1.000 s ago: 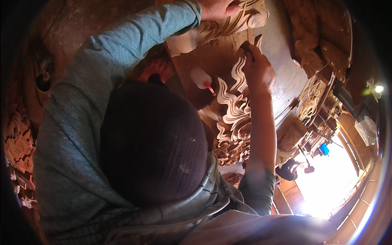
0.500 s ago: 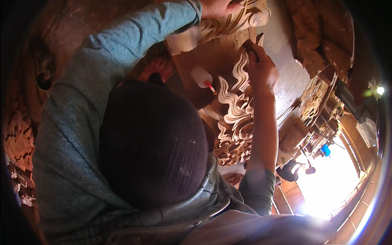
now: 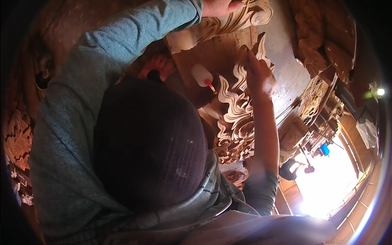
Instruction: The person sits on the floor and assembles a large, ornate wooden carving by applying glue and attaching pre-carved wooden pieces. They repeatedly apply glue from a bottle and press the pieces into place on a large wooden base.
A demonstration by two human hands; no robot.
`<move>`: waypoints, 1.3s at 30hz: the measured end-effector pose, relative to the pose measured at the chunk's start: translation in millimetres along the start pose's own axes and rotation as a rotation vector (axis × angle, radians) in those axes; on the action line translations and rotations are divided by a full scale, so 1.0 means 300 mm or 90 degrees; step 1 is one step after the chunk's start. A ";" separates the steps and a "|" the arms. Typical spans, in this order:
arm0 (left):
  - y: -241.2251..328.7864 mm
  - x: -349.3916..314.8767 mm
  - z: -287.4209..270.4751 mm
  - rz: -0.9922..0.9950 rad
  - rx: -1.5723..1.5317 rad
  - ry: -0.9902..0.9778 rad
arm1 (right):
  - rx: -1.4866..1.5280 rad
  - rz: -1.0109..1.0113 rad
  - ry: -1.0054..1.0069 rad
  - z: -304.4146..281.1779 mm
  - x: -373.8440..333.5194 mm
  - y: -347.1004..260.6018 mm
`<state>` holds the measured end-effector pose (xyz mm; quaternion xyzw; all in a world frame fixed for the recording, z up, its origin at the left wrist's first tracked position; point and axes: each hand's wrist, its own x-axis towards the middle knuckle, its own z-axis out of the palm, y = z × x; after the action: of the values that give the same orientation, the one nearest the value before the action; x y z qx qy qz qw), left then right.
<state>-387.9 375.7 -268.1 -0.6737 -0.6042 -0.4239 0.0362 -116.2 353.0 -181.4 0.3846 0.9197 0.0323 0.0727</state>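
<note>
Workbench [image 3: 286, 81] scene unchanged: right hand [image 3: 258, 75] still closed at carved panel [image 3: 237, 114]; left hand [image 3: 218, 6] still grips carving [image 3: 228, 22].

The picture's top edge cut off most of the left hand [image 3: 218, 6], the dark cap [image 3: 149, 143] hid much of the carved wooden panel [image 3: 237, 118], and whatever the right hand [image 3: 258, 75] gripped was too small to tell.

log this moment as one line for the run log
left hand pressing on pale carved panel | right hand on flame-shaped wood carving, tool unclear | squeeze bottle lying on workbench
</note>
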 end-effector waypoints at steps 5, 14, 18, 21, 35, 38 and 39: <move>-0.001 -0.013 -0.014 -0.008 0.003 -0.023 | 0.029 0.001 -0.021 0.020 -0.126 0.103; -0.003 -0.001 -0.016 0.000 0.024 -0.003 | 0.056 0.110 -0.090 0.000 -0.100 0.058; 0.001 -0.010 -0.016 -0.009 0.027 -0.034 | 0.238 0.257 -0.110 -0.056 -0.196 0.038; 0.000 -0.007 -0.007 -0.026 0.009 -0.051 | 0.458 0.293 -0.030 -0.064 -0.223 0.035; 0.011 0.004 -0.024 -0.013 0.051 -0.056 | 0.532 0.461 -0.185 -0.130 -0.156 0.010; 0.011 0.002 -0.026 -0.028 0.045 -0.068 | 0.590 0.481 -0.224 -0.125 -0.155 0.053; 0.011 0.000 -0.027 -0.031 0.047 -0.070 | 0.618 0.507 -0.265 -0.118 -0.141 0.076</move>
<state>-389.4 370.4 -261.4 -0.6793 -0.6368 -0.3644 0.0174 -76.3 338.7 -139.3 0.6826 0.5840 -0.4366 0.0496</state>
